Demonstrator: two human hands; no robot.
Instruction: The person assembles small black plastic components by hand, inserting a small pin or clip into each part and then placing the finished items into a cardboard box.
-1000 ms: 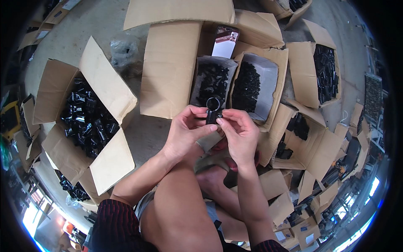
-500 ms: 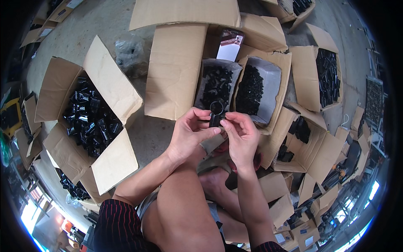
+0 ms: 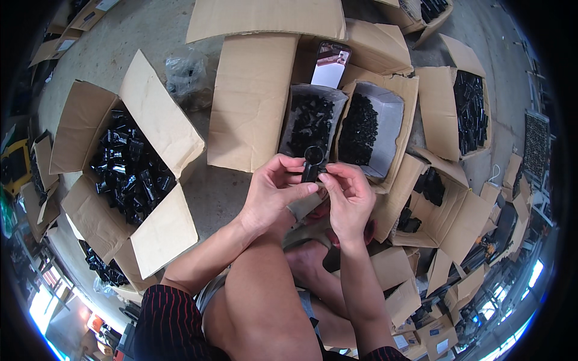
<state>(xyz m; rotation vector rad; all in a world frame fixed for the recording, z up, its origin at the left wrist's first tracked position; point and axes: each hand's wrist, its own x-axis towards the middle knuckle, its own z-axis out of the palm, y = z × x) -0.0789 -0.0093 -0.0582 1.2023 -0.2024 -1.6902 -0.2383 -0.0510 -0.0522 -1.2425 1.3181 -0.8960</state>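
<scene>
Between my two hands is a black plastic part with a ring at its top and a short stem below. My left hand grips the stem between thumb and fingers. From the other side, my right hand pinches a tiny dark piece against the part; the fingers hide most of it. Just beyond my hands are a grey tray of loose black pieces and, to its right, a second grey tray with small black pieces heaped on its left side.
A phone leans behind the trays. On the left, an open carton holds many glossy black parts. To the right stand a carton of long black parts and one with black pieces. A clear plastic bag lies on the floor.
The ringed part has shifted very slightly right and its ring has tilted a little. My right hand moved a touch with it; both grips look the same.
</scene>
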